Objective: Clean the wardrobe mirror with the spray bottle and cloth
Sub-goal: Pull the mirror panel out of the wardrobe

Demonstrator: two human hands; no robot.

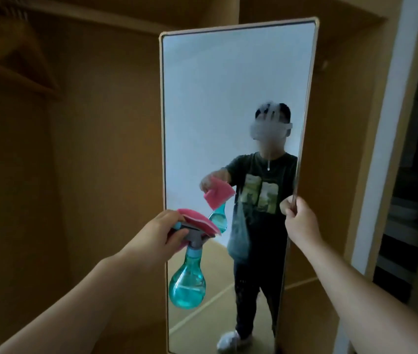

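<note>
The tall wardrobe mirror stands upright in a thin pale frame. Its glass fills the space between the two hands and rises well above both. A cloudy white patch of spray sits on the glass above the right hand and a little towards the left one, and a thin drip runs down just below it.

The right hand grips the mirror's right edge with its fingers curled round the frame. The left hand is closed round the grey-and-blue head of the spray bottle, with the nozzle pointing towards the glass. The bottle's round teal body hangs below that hand, in front of the mirror's lower left edge. The pink cloth lies folded over the top of the bottle's head, pinned there by the same hand, and juts out towards the right hand.

Between the hands the glass shows the reflection of a person in a dark printed T-shirt and dark trousers, with the cloth and bottle mirrored.

Beyond the left hand are the brown inner walls of the wardrobe, with a shelf high above and to its left. Past the right hand stands a white upright panel. Beyond it is a dark space too dim to make out.
</note>
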